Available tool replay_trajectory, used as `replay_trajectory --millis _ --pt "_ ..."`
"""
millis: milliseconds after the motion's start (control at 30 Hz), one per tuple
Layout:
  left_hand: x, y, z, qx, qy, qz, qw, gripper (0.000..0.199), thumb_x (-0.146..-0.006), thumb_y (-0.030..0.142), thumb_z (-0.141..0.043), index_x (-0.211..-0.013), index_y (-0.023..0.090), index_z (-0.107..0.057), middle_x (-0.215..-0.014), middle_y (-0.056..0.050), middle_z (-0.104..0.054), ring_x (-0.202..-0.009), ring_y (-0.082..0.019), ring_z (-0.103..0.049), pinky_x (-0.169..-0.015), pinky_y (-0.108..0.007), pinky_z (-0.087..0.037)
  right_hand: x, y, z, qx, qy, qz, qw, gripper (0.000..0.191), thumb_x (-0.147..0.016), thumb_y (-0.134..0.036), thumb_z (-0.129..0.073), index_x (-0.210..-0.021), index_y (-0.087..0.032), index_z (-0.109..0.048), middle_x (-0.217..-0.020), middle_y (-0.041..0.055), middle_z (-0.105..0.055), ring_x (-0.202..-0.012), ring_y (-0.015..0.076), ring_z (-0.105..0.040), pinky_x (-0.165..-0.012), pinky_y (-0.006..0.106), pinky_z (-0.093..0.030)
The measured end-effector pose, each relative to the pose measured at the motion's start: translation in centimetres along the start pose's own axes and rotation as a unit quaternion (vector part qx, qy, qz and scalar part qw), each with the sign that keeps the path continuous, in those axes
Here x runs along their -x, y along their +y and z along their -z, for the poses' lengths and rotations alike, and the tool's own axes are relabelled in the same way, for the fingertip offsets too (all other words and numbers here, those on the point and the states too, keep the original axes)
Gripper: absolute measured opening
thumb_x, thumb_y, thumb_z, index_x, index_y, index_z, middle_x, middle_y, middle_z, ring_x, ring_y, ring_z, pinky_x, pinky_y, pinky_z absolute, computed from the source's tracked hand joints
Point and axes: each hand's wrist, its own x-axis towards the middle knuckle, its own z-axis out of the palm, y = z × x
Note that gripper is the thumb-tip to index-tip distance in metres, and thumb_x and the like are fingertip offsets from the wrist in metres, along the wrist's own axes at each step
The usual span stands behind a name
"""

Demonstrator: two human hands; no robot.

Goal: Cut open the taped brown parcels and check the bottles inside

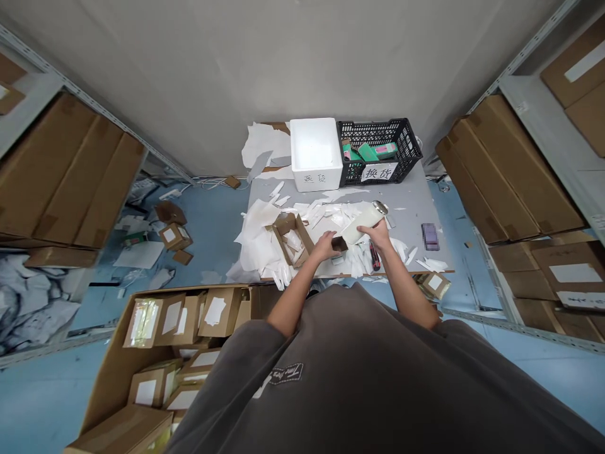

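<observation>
Over the table, my right hand (377,234) is closed around a cream-white bottle (358,225), probably a thermos, with a shiny metal end pointing up and right. The bottle's lower end is beside a small, dark brown open cardboard box (339,244). My left hand (324,245) grips that box by its left side. Whether the bottle touches the box I cannot tell. Left of my left hand lies an open cardboard carton (307,236) with white wrapping inside. A red and black tool (374,257), perhaps a cutter, rests below my right hand.
White paper scraps (258,243) cover much of the grey table (406,217). At its back stand a white foam box (316,183) and a black crate (347,170) holding green boxes. A purple item (430,237) lies right. A large carton of parcels (106,372) stands lower left; shelves flank both sides.
</observation>
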Motion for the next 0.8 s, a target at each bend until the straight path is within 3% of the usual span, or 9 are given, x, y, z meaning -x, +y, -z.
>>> replay_trajectory --millis 67,167,300,500,667,800 --pt "-0.2 -0.9 -1.6 -0.004 -0.007 0.017 1.000 0.104 -0.052 0.039 -0.107 -0.144 0.017 -0.063 -0.155 -0.021 -0.060 -0.147 -0.043 -0.053 -0.122 -0.056 -0.045 0.8 1.3 -1.6 -0.009 0.006 -0.010 1.000 0.097 -0.058 -0.054 -0.092 -0.141 -0.023 -0.053 -0.127 0.0122 -0.073 -0.115 0.0342 -0.070 -0.107 0.055 -0.057" --pt "0.1 -1.7 -3.3 0.024 0.018 0.071 0.997 0.099 -0.057 0.042 -0.106 -0.143 0.020 -0.062 -0.143 -0.017 -0.071 -0.135 -0.040 -0.063 -0.113 -0.053 -0.052 1.7 3.2 -4.0 -0.006 -0.004 -0.034 0.999 0.093 -0.063 -0.057 -0.089 -0.141 -0.022 -0.052 -0.127 0.0133 -0.074 -0.118 0.0323 -0.070 -0.106 0.052 -0.058" --pt "0.5 -2.2 -3.8 0.020 0.030 0.107 0.994 0.094 -0.062 0.036 -0.106 -0.142 0.021 -0.060 -0.136 -0.015 -0.075 -0.128 -0.039 -0.068 -0.106 -0.048 -0.054 2.0 5.0 -4.7 0.036 0.001 -0.066 0.997 0.093 -0.063 -0.055 -0.090 -0.140 -0.019 -0.053 -0.126 0.0154 -0.075 -0.121 0.0312 -0.070 -0.108 0.052 -0.058" --pt "0.3 -2.4 -3.4 -0.011 -0.006 0.087 0.996 0.084 -0.065 0.028 -0.102 -0.136 0.023 -0.058 -0.138 -0.014 -0.072 -0.130 -0.037 -0.068 -0.108 -0.046 -0.052 1.9 7.6 -2.7 0.099 -0.012 -0.026 0.995 0.085 -0.056 -0.055 -0.094 -0.125 -0.021 -0.059 -0.121 0.0132 -0.075 -0.114 0.0307 -0.070 -0.107 0.054 -0.057" --pt "0.1 -2.4 -3.6 -0.004 -0.020 0.079 0.997 0.086 -0.069 0.023 -0.096 -0.144 0.018 -0.055 -0.141 -0.019 -0.069 -0.131 -0.038 -0.067 -0.112 -0.049 -0.052 2.4 10.7 -3.3 0.261 -0.018 -0.017 0.965 0.072 -0.054 -0.054 -0.097 -0.109 -0.022 -0.064 -0.117 0.0125 -0.074 -0.116 0.0352 -0.067 -0.111 0.054 -0.053" --pt "0.5 -2.1 -3.0 -0.014 -0.015 -0.040 0.999 0.104 -0.071 0.017 -0.087 -0.164 0.013 -0.041 -0.164 -0.024 -0.050 -0.154 -0.041 -0.048 -0.128 -0.055 -0.040 2.5 12.9 -3.9 0.294 -0.056 0.054 0.953 0.067 -0.062 -0.049 -0.095 -0.116 -0.018 -0.068 -0.127 0.0159 -0.071 -0.129 0.0379 -0.062 -0.118 0.053 -0.048"
